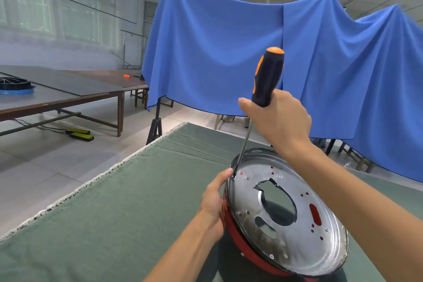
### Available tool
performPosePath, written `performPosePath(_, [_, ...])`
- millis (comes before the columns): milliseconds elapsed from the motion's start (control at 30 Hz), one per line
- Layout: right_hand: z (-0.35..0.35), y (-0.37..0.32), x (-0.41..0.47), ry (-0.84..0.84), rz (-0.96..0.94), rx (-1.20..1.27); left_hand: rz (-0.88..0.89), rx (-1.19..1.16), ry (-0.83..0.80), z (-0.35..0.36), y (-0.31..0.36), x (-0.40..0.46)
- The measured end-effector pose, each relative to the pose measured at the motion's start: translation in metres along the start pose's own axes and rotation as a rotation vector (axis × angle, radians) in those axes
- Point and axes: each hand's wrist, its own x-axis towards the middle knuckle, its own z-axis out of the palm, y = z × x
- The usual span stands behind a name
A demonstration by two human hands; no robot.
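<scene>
A round silver metal plate with a red rim, a large torn central hole and several small holes lies tilted on the green cloth-covered table. My left hand grips its left edge, thumb near the top rim. My right hand grips the black-and-orange handle of a large screwdriver. The shaft slants down and left, and its tip sits on the plate near the upper-left rim, beside my left thumb.
A big blue cloth hangs on stands behind the table. Long dark tables stand at the left, with a black and blue round object on one. Yellow-black boxes and cables lie on the tiled floor.
</scene>
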Motion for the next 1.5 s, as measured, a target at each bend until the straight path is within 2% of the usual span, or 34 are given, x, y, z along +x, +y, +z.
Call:
performPosePath(167, [0.011, 0.007, 0.002, -0.272, 0.097, 0.497, -0.077, 0.043, 0.052, -0.001, -0.003, -0.001])
performPosePath(233, [0.019, 0.009, 0.000, -0.330, 0.147, 0.574, -0.107, 0.062, 0.058, -0.001, -0.003, -0.003])
performPosePath(400, [0.030, 0.013, -0.007, -0.328, 0.180, 0.650, -0.124, 0.223, 0.096, -0.001, -0.003, -0.006])
performPosePath(533, [0.032, 0.020, -0.008, -0.426, 0.246, 0.663, -0.041, 0.571, 0.169, -0.002, 0.002, -0.006])
performPosePath(633, [0.034, 0.028, -0.014, -0.432, 0.255, 0.669, -0.014, 0.816, 0.202, -0.003, 0.007, -0.010])
performPosePath(733, [0.036, 0.034, -0.021, -0.405, 0.238, 0.676, 0.184, 1.199, 0.319, -0.007, 0.007, -0.011])
performPosePath(800, [0.039, 0.037, -0.025, -0.412, 0.203, 0.662, 0.329, 1.346, 0.413, -0.007, 0.008, -0.013])
performPosePath(933, [0.038, 0.045, -0.027, -0.362, 0.169, 0.671, 0.497, 1.266, 0.426, -0.007, 0.011, -0.014])
performPosePath(1067, [0.038, 0.051, -0.029, -0.309, 0.139, 0.647, 0.669, 1.040, 0.272, -0.004, 0.010, -0.015])
performPosePath(1200, [0.037, 0.049, -0.032, -0.195, 0.077, 0.496, 0.704, 0.898, 0.169, 0.000, 0.002, -0.011])
performPosePath(1300, [0.036, 0.042, -0.037, -0.149, 0.003, 0.356, 0.719, 0.836, 0.201, -0.001, 0.001, -0.004])
performPosePath(1367, [0.035, 0.039, -0.041, -0.189, -0.017, 0.273, 0.739, 0.843, 0.219, -0.001, 0.002, 0.000])
performPosePath(1433, [0.030, 0.040, -0.040, -0.269, 0.037, 0.346, 0.756, 0.858, 0.219, 0.000, 0.001, 0.004])
performPosePath(1500, [0.024, 0.043, -0.036, -0.352, 0.138, 0.613, 0.767, 0.884, 0.195, 0.000, 0.001, 0.006])
